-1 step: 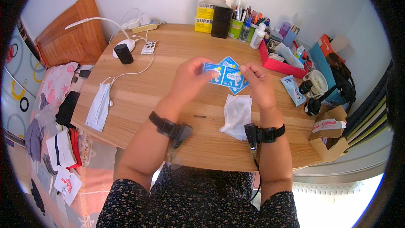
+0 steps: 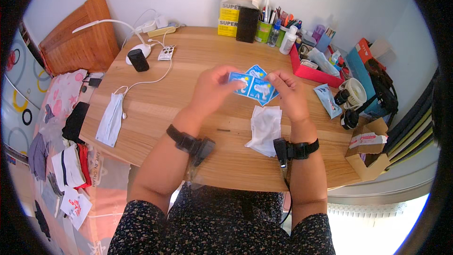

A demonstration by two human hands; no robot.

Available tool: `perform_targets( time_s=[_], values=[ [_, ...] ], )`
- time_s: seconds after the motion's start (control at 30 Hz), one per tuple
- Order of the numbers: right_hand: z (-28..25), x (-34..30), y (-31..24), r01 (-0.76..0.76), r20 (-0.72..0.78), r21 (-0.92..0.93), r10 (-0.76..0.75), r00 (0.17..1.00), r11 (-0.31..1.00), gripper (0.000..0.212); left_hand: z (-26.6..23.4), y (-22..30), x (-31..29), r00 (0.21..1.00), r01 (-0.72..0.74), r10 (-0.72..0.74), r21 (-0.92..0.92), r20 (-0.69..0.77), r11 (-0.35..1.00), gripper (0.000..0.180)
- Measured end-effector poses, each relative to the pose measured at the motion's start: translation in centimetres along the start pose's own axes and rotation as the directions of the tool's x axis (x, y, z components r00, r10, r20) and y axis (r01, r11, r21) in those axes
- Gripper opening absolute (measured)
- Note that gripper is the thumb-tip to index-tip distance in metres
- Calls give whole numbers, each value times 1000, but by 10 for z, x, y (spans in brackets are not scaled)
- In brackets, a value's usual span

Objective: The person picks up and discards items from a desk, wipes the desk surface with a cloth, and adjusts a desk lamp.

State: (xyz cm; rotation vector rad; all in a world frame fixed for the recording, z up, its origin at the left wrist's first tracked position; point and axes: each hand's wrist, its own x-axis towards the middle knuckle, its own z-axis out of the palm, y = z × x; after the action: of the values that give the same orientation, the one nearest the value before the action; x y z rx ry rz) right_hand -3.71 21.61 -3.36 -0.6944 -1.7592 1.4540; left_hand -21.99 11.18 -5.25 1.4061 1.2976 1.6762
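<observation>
My left hand (image 2: 214,89) and my right hand (image 2: 291,95) pinch the two ends of a strip of small blue-and-white flat sachets (image 2: 257,92), held above the middle of the desk. The thumbs press on its face. Behind it, partly covered, another blue sachet (image 2: 256,71) shows at an angle; whether it is held or lies on the desk I cannot tell. Just below the hands, nearest my right wrist, a crumpled white cloth or tissue (image 2: 265,130) lies on the wood. Each wrist wears a black strapped device.
On the wooden desk (image 2: 188,61), a white lamp (image 2: 140,53), a black speaker-like block (image 2: 138,60) and a face mask (image 2: 110,120) are at left. Pen cups (image 2: 264,32), a white bottle (image 2: 288,40), a red box (image 2: 311,68), a blue packet (image 2: 327,100) and a cardboard box (image 2: 367,151) line the back and right.
The sachet strip has tilted slightly, its right end dipping lower over the sachet behind. Both hands stay in nearly the same place.
</observation>
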Motion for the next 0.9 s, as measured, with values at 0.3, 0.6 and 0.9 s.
perform_targets(
  time_s=[0.3,0.6,0.9],
  values=[
    [5,-6,-8,99,223,-156,-63,973,983,11,8,14,-4,997,66,-66,-10,36,998,27],
    [2,-5,-3,111,181,-113,-89,979,987,12,7,6,-3,995,66,-53,-159,86,985,39],
    [3,-4,-7,106,143,-219,-75,987,970,13,4,10,-7,988,115,-95,-175,120,978,34]
  ],
)
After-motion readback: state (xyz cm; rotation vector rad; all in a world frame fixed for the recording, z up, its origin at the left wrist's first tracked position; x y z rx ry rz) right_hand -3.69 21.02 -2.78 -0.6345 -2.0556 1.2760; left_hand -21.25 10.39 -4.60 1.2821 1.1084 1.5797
